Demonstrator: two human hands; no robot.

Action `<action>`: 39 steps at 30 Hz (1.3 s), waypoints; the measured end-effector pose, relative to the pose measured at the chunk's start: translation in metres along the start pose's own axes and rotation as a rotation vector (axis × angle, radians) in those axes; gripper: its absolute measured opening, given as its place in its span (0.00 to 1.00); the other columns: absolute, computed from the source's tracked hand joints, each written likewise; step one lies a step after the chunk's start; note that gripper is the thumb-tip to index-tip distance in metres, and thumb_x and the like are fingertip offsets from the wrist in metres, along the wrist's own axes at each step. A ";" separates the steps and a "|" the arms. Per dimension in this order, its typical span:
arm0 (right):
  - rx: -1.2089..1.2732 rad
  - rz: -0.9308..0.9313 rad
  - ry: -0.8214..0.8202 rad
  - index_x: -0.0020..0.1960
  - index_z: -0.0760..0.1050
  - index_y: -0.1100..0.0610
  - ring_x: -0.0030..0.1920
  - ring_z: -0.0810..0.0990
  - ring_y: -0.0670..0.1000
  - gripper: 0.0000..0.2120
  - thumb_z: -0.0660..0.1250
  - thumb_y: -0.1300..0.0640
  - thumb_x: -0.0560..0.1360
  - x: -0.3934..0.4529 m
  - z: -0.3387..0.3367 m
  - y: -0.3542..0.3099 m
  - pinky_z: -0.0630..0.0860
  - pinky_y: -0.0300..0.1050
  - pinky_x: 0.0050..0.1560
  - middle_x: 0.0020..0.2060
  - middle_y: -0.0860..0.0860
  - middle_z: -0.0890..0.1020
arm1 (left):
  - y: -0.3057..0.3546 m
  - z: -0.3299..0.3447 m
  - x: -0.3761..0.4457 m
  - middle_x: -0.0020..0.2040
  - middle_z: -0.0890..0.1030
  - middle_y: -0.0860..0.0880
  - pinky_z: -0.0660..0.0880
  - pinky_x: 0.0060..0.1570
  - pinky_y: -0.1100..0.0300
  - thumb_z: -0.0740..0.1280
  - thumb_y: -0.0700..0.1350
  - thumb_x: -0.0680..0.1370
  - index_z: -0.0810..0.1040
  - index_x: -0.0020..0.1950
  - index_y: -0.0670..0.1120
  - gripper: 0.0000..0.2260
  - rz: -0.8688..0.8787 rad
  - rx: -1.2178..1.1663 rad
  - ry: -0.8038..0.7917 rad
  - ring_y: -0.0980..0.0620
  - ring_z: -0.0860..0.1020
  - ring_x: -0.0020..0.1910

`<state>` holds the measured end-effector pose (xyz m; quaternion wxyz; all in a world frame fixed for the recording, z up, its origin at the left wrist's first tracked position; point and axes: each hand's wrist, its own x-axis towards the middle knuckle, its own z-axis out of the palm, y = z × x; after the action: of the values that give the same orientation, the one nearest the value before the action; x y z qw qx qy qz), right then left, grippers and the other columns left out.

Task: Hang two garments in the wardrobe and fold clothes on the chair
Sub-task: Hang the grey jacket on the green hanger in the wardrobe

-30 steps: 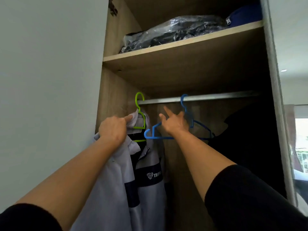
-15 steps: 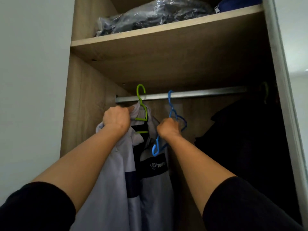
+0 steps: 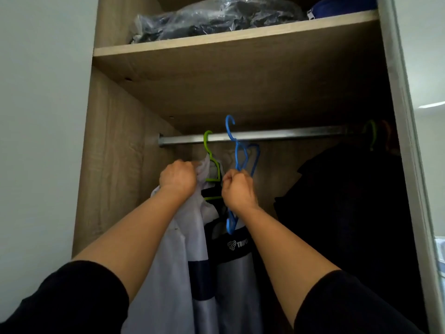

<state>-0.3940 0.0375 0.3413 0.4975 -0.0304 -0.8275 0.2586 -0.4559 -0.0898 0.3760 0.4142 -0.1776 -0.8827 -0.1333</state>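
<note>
left hand [image 3: 178, 177] curled into a tight fist, knuckles up, clamped on the pale collar edge of the white jacket [image 3: 192, 261] — bunched fabric poking out past the thumb side. just below the metal rail [image 3: 252, 136] and left of its middle. jacket draped on the green hanger [image 3: 212, 162], hook over the rail near its left end; white and grey panels with a dark navy band and a printed logo, falling straight down from the rail and out of the bottom of the view.

right hand [image 3: 237, 191] likewise closed, fingers wrapped around the blue hanger [image 3: 243, 160] at its lower part, just right of the green one and slightly lower than the left fist. blue hanger bare, turned nearly edge-on; hook up at the rail, rising above the bar, but hard to tell whether hooked over it or lifted clear. lower tip of the blue plastic jutting out beneath the wrist, against the jacket's dark band.

both forearms bare, black sleeves [image 3: 72, 300] pushed up at the bottom corners.

farther right along the rail — dark garments [image 3: 349, 213] hanging in shadow, a second green hook [image 3: 372, 133] at the rail's right end. above the rail, a wooden shelf [image 3: 228, 42] with a clear plastic bag [image 3: 216, 18] of dark clothing and something blue [image 3: 342, 8] beside it on the right.
</note>
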 end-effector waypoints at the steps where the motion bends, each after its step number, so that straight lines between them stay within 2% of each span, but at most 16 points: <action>1: -0.013 -0.018 0.001 0.53 0.76 0.62 0.53 0.76 0.62 0.11 0.56 0.61 0.78 -0.006 0.004 0.001 0.74 0.50 0.54 0.55 0.60 0.74 | -0.001 -0.002 0.000 0.60 0.75 0.40 0.72 0.56 0.48 0.54 0.52 0.82 0.75 0.63 0.50 0.16 -0.002 -0.092 0.016 0.40 0.74 0.58; 3: -0.055 -0.053 -0.005 0.54 0.75 0.61 0.52 0.76 0.62 0.11 0.57 0.60 0.78 -0.020 0.014 0.003 0.74 0.52 0.52 0.56 0.60 0.73 | 0.004 -0.011 0.000 0.59 0.76 0.39 0.71 0.58 0.48 0.50 0.57 0.81 0.77 0.60 0.49 0.21 0.016 -0.274 0.071 0.39 0.74 0.59; 6: -0.132 -0.123 -0.046 0.55 0.75 0.62 0.50 0.76 0.63 0.11 0.57 0.60 0.77 -0.041 0.027 0.005 0.73 0.53 0.47 0.57 0.60 0.73 | 0.018 -0.034 -0.003 0.60 0.78 0.39 0.68 0.57 0.55 0.53 0.55 0.82 0.77 0.62 0.45 0.21 0.065 -0.458 0.080 0.40 0.73 0.62; 9: -0.206 -0.213 -0.091 0.56 0.74 0.62 0.49 0.77 0.64 0.12 0.57 0.59 0.77 -0.060 0.035 0.003 0.73 0.55 0.47 0.58 0.59 0.72 | 0.026 -0.048 -0.001 0.50 0.80 0.39 0.69 0.52 0.56 0.57 0.55 0.81 0.80 0.52 0.43 0.19 -0.010 -0.600 0.068 0.41 0.76 0.57; 12: -0.170 -0.328 -0.088 0.62 0.71 0.58 0.48 0.77 0.63 0.15 0.55 0.54 0.79 -0.074 0.031 -0.002 0.72 0.54 0.44 0.58 0.57 0.72 | 0.023 -0.044 0.005 0.43 0.82 0.45 0.75 0.55 0.56 0.59 0.48 0.81 0.79 0.44 0.41 0.15 -0.162 -0.939 0.109 0.48 0.81 0.45; 14: -0.114 -0.356 -0.062 0.70 0.64 0.50 0.50 0.77 0.61 0.20 0.53 0.50 0.80 -0.076 0.022 -0.004 0.73 0.53 0.46 0.59 0.54 0.71 | 0.021 -0.043 0.003 0.34 0.79 0.49 0.78 0.48 0.60 0.58 0.45 0.81 0.78 0.40 0.43 0.15 -0.186 -1.081 0.134 0.60 0.78 0.31; 16: -0.082 -0.296 0.013 0.74 0.59 0.47 0.54 0.75 0.59 0.22 0.54 0.50 0.80 -0.073 0.014 -0.006 0.72 0.53 0.48 0.61 0.54 0.70 | 0.019 -0.044 -0.006 0.31 0.77 0.51 0.75 0.37 0.68 0.58 0.46 0.81 0.78 0.39 0.43 0.15 -0.133 -1.068 0.120 0.64 0.75 0.22; 19: -0.164 -0.209 0.197 0.74 0.60 0.52 0.60 0.71 0.59 0.26 0.59 0.50 0.77 -0.067 0.007 -0.008 0.70 0.56 0.54 0.61 0.57 0.70 | 0.012 -0.050 -0.020 0.31 0.77 0.52 0.72 0.33 0.74 0.62 0.48 0.80 0.79 0.40 0.44 0.13 -0.053 -0.993 0.113 0.64 0.75 0.25; 20: -0.221 -0.189 0.198 0.74 0.60 0.53 0.63 0.68 0.59 0.27 0.59 0.49 0.76 -0.066 0.005 -0.008 0.67 0.56 0.57 0.63 0.57 0.69 | 0.009 -0.053 -0.024 0.32 0.77 0.53 0.73 0.36 0.72 0.63 0.49 0.79 0.78 0.38 0.45 0.13 -0.042 -0.964 0.109 0.62 0.75 0.27; 23: -0.346 -0.184 0.027 0.69 0.67 0.52 0.67 0.63 0.56 0.21 0.56 0.44 0.78 -0.071 0.000 -0.009 0.60 0.57 0.64 0.65 0.53 0.69 | 0.004 -0.059 -0.034 0.33 0.78 0.54 0.73 0.40 0.66 0.64 0.50 0.78 0.77 0.36 0.49 0.12 -0.024 -0.950 0.110 0.60 0.74 0.31; 27: -0.296 -0.193 -0.100 0.57 0.72 0.56 0.61 0.70 0.56 0.17 0.51 0.47 0.81 -0.087 0.000 -0.018 0.60 0.59 0.64 0.57 0.54 0.75 | 0.000 -0.067 -0.050 0.34 0.78 0.53 0.74 0.43 0.64 0.63 0.50 0.79 0.78 0.40 0.48 0.11 -0.018 -0.971 0.081 0.59 0.75 0.33; 30: -0.117 -0.179 -0.063 0.52 0.71 0.61 0.56 0.72 0.61 0.16 0.53 0.49 0.81 -0.097 0.002 -0.024 0.64 0.55 0.57 0.53 0.58 0.74 | -0.007 -0.075 -0.063 0.32 0.78 0.54 0.73 0.41 0.65 0.62 0.51 0.79 0.78 0.39 0.49 0.12 -0.030 -0.958 0.128 0.59 0.75 0.32; 32: -0.086 -0.162 -0.051 0.51 0.71 0.62 0.53 0.73 0.62 0.16 0.53 0.50 0.81 -0.102 0.001 -0.029 0.64 0.56 0.55 0.51 0.59 0.74 | -0.015 -0.079 -0.073 0.33 0.78 0.54 0.74 0.43 0.62 0.62 0.51 0.79 0.78 0.39 0.49 0.12 -0.038 -0.921 0.135 0.59 0.75 0.33; 35: -0.072 -0.159 -0.042 0.50 0.71 0.62 0.52 0.73 0.62 0.16 0.52 0.50 0.81 -0.108 0.003 -0.036 0.63 0.56 0.57 0.51 0.59 0.75 | -0.030 -0.089 -0.091 0.41 0.82 0.48 0.76 0.50 0.57 0.62 0.51 0.79 0.81 0.45 0.46 0.12 -0.055 -0.804 0.023 0.56 0.78 0.37; 37: -0.069 -0.172 -0.028 0.50 0.72 0.61 0.53 0.74 0.61 0.17 0.52 0.49 0.81 -0.110 0.003 -0.039 0.63 0.56 0.58 0.52 0.58 0.76 | -0.037 -0.098 -0.107 0.45 0.82 0.46 0.76 0.47 0.60 0.62 0.49 0.80 0.81 0.49 0.42 0.12 -0.049 -0.720 -0.076 0.56 0.78 0.38; 39: -0.062 -0.193 -0.019 0.50 0.72 0.61 0.54 0.75 0.61 0.17 0.52 0.49 0.81 -0.112 0.003 -0.042 0.64 0.56 0.58 0.52 0.58 0.77 | -0.042 -0.109 -0.123 0.43 0.81 0.47 0.75 0.44 0.60 0.63 0.48 0.79 0.80 0.49 0.43 0.10 -0.033 -0.603 -0.121 0.56 0.78 0.38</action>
<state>-0.3311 -0.0340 0.2687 0.5110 0.0368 -0.8388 0.1841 -0.3264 -0.1945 0.3444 0.2874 -0.2859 -0.8290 -0.3852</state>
